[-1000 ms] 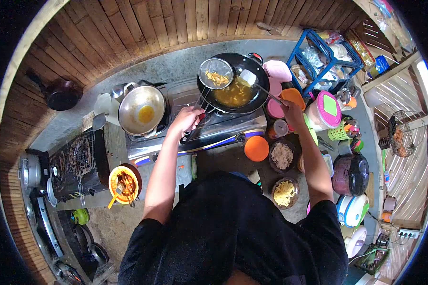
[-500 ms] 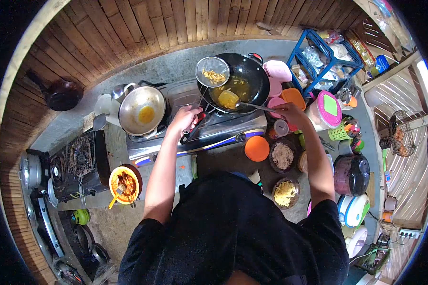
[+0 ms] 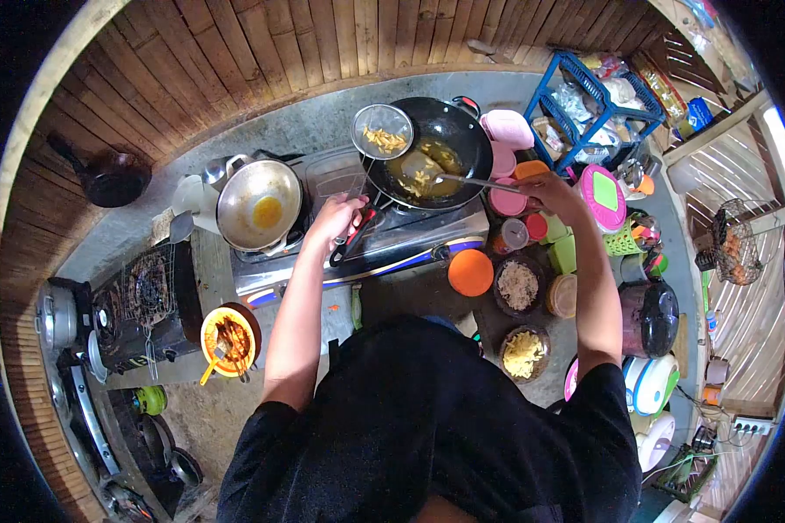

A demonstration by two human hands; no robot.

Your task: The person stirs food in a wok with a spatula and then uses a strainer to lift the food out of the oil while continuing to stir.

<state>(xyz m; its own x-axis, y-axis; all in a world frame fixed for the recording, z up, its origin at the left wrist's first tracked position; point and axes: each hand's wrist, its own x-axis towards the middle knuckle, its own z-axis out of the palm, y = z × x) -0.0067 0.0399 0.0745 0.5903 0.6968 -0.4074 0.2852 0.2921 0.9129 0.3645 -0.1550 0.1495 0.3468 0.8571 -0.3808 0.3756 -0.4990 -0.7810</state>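
Note:
My left hand [image 3: 341, 218] is closed around the handle of a wire mesh strainer [image 3: 382, 131]. Its basket hangs over the left rim of a black wok [image 3: 474, 144] and holds golden fried strips. My right hand [image 3: 547, 193] grips the long metal handle of a spatula [image 3: 471, 181]. The spatula's head is inside the wok, carrying several pale yellow pieces. Below it, yellow oil [image 3: 447, 157] with a few more pieces covers the wok's bottom.
The wok stands on a gas stove [image 3: 358, 266], with a second pan [image 3: 262, 207] of oil at left. Bowls of shredded food [image 3: 522, 355], an orange lid [image 3: 471, 273] and pink containers [image 3: 508, 131] lie at right. A blue rack [image 3: 597, 96] stands behind; an orange sauce bowl [image 3: 229, 340] sits at left.
My right hand has moved right, and the spatula's head now carries pieces at a different angle in the wok. The strainer has shifted slightly left.

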